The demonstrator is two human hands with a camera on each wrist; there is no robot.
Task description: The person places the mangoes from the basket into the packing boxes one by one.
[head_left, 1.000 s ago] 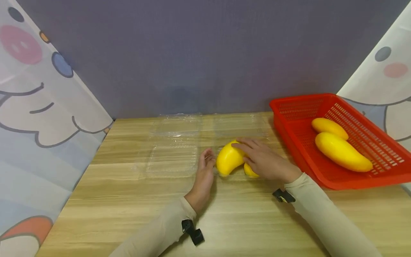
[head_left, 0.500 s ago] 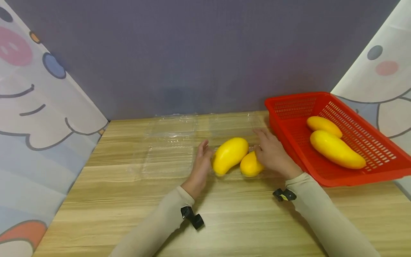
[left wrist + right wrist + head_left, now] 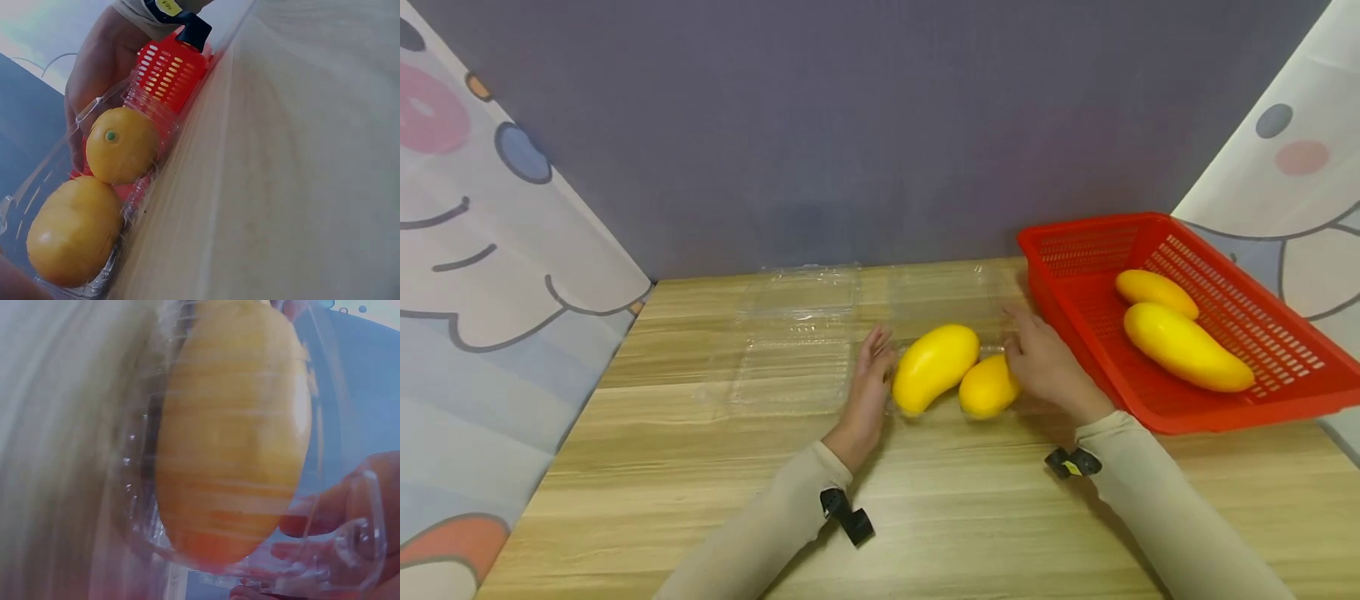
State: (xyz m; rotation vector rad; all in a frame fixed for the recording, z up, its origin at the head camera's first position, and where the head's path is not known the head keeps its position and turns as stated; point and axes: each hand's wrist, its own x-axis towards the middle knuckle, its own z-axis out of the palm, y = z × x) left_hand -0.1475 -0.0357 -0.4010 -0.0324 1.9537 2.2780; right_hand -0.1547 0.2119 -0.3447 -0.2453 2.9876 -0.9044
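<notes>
Wood-grained bench (image 3: 647, 517), two glossy yellow mango-shaped fruits (image 3: 937, 368) in a clear hinged plastic box (image 3: 946, 292) toward the far edge, left hand (image 3: 867, 392) and right hand (image 3: 1049, 360) alongside, fingers loose; fruits probably firm, slick, cup mid-body, box likely light, flexy, lift by both ends.

passable over the near table (image 3: 955, 525) between both sleeves (image 3: 760, 517); blocked rightward by the red basket (image 3: 1240, 417), ahead by two yellow fruits (image 3: 936, 367) in a clear container (image 3: 107, 275).
</notes>
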